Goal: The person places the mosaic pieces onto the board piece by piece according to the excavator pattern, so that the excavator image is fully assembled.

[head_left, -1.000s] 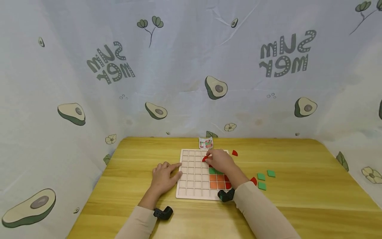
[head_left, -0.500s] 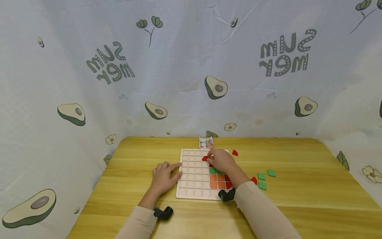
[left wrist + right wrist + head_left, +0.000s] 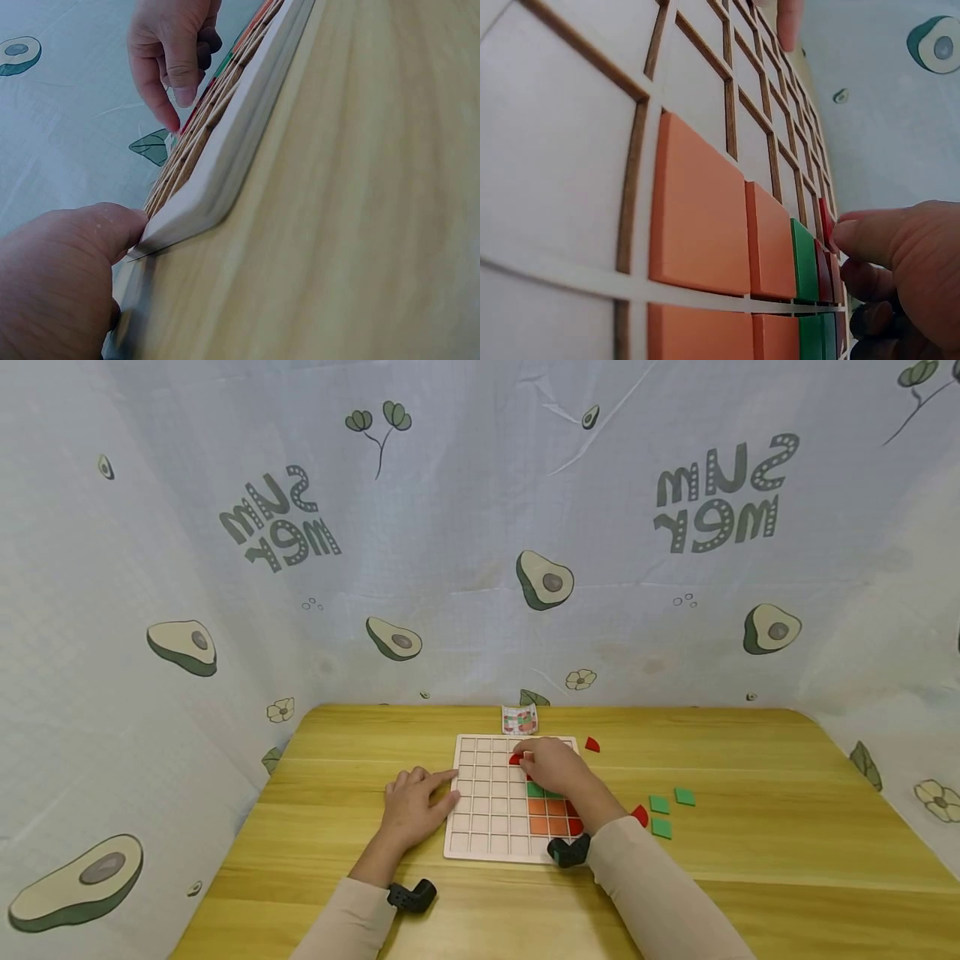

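Note:
My right hand (image 3: 555,766) reaches over the far part of a pale wooden grid board (image 3: 480,806). Its thumb and index finger are at a red quarter-circle tile (image 3: 514,759), which lies low over a far cell; in the right wrist view the thumb tip meets that red tile (image 3: 826,223). Orange tiles (image 3: 538,826) and green tiles (image 3: 535,790) fill cells on the board's right side, with more red ones partly hidden under my right hand and wrist. At the board's left edge rests my left hand (image 3: 411,808), index finger and thumb spread against the rim.
Loose on the wooden table (image 3: 750,860), right of the board, are several green square tiles (image 3: 661,828) and a red tile (image 3: 640,815). Another red quarter-circle (image 3: 592,744) lies beyond the far right corner. A small pattern card (image 3: 520,720) stands behind the board, before a printed curtain (image 3: 450,527).
My right thumb and index finger drew slightly off the red tile, then came back round it. The tile settled a little lower on the board. My left hand stayed still.

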### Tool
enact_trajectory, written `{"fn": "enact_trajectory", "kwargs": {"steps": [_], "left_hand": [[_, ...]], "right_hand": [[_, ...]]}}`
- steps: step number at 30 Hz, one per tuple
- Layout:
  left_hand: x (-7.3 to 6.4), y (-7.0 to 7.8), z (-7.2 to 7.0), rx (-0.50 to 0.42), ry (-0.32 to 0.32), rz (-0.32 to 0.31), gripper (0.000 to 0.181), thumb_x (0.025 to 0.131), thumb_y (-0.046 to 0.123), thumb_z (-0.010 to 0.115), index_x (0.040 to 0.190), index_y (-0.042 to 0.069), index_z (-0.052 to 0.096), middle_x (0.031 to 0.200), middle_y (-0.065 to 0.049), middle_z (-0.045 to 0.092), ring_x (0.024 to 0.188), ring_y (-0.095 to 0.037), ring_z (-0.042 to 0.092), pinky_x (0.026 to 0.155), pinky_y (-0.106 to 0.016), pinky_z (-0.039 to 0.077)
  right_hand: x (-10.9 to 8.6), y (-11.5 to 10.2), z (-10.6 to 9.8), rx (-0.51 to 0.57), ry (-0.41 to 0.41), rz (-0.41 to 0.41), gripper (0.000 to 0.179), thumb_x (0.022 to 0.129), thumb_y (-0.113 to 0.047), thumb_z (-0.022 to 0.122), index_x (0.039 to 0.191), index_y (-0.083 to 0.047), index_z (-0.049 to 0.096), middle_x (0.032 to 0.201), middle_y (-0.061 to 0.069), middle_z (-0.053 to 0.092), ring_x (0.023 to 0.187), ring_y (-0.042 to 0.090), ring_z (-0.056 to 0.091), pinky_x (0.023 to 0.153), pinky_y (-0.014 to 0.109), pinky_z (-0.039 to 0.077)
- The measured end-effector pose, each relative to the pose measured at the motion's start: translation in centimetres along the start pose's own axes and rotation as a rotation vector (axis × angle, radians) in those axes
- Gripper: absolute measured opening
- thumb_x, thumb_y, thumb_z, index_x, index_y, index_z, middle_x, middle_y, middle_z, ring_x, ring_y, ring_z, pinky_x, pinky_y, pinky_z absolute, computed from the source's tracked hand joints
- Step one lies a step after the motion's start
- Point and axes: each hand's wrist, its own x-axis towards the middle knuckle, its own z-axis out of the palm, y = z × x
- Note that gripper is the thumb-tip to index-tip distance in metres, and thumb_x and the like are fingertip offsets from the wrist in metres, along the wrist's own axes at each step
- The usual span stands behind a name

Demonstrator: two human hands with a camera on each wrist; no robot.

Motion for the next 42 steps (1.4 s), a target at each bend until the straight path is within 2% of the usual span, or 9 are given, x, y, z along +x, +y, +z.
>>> {"fn": "enact_trajectory", "kwargs": {"steps": [5,8,10,12,17,20,30,36,42], "left_hand": [[0.0,0.1,-0.1,-0.014,0.000,0.000,0.040,0.096,0.044,0.066,0.134,0.031,0.069,0.092,0.003,0.055,0.081,-0.015,0.038,0.079,-0.037,0.026],[0.0,0.1,0.0,-0.013,-0.001,0.000,0.040,0.096,0.045,0.066,0.134,0.031,0.069,0.091,0.004,0.055,0.081,-0.015,0.037,0.079,-0.037,0.026],[0.0,0.0,0.0,-0.013,0.000,0.000,0.040,0.096,0.045,0.065,0.134,0.031,0.069,0.091,0.004,0.054,0.081,-0.014,0.037,0.078,-0.036,0.026],[0.0,0.0,0.0,-0.011,0.002,0.000,0.040,0.096,0.045,0.065,0.134,0.031,0.069,0.091,0.004,0.054,0.081,-0.014,0.037,0.078,-0.036,0.026],[0.0,0.0,0.1,-0.012,-0.001,-0.003,0.040,0.097,0.045,0.065,0.134,0.031,0.069,0.091,0.004,0.055,0.082,-0.014,0.038,0.078,-0.036,0.026],[0.0,-0.1,0.1,-0.012,-0.005,-0.004,0.041,0.097,0.045,0.065,0.134,0.031,0.069,0.091,0.004,0.054,0.082,-0.014,0.038,0.078,-0.036,0.026],[0.2,0.0,0.3,-0.009,-0.011,0.004,0.041,0.097,0.047,0.063,0.135,0.033,0.068,0.091,0.005,0.054,0.082,-0.014,0.038,0.078,-0.036,0.026],[0.4,-0.3,0.5,-0.007,-0.007,0.020,0.041,0.097,0.048,0.063,0.136,0.033,0.067,0.093,0.004,0.054,0.082,-0.014,0.038,0.079,-0.037,0.026],[0.3,-0.5,0.4,0.006,-0.009,0.010,0.042,0.097,0.048,0.064,0.136,0.034,0.067,0.093,0.003,0.055,0.082,-0.014,0.038,0.079,-0.037,0.027]], "right_hand": [[0.0,-0.1,-0.1,0.008,-0.035,-0.024,0.030,0.103,-0.016,0.059,0.130,-0.013,0.070,0.126,0.009,0.071,0.105,0.026,0.062,0.105,0.049,0.049],[-0.2,0.3,-0.2,0.042,-0.023,-0.017,0.031,0.103,-0.016,0.059,0.133,-0.014,0.068,0.124,0.009,0.071,0.087,0.021,0.060,0.090,0.042,0.051],[-0.6,0.7,-0.5,0.084,-0.014,-0.001,0.034,0.103,-0.016,0.058,0.136,-0.014,0.066,0.113,0.011,0.071,0.072,0.019,0.053,0.077,0.038,0.048],[-1.2,1.2,-0.8,0.122,0.001,0.028,0.036,0.103,-0.016,0.059,0.139,-0.015,0.064,0.105,0.011,0.069,0.065,0.018,0.048,0.069,0.034,0.044],[-4.0,2.4,-1.7,0.230,0.020,0.132,0.035,0.104,-0.019,0.058,0.138,-0.015,0.064,0.109,0.011,0.067,0.075,0.021,0.055,0.068,0.034,0.047],[-5.9,3.4,-2.3,0.232,0.030,0.166,0.034,0.105,-0.020,0.056,0.137,-0.016,0.064,0.111,0.012,0.067,0.082,0.022,0.057,0.071,0.035,0.049],[-11.5,7.6,-5.8,0.209,0.075,0.137,0.034,0.105,-0.013,0.051,0.135,-0.004,0.063,0.106,0.018,0.067,0.066,0.021,0.051,0.059,0.035,0.045],[-14.4,10.9,-7.4,0.209,0.026,0.160,0.035,0.106,-0.016,0.052,0.137,-0.002,0.060,0.111,0.015,0.067,0.082,0.022,0.054,0.066,0.035,0.044],[-15.3,14.2,-8.1,0.183,-0.015,0.177,0.038,0.105,-0.022,0.057,0.136,0.000,0.059,0.106,0.009,0.063,0.093,0.023,0.056,0.075,0.037,0.047]]}}
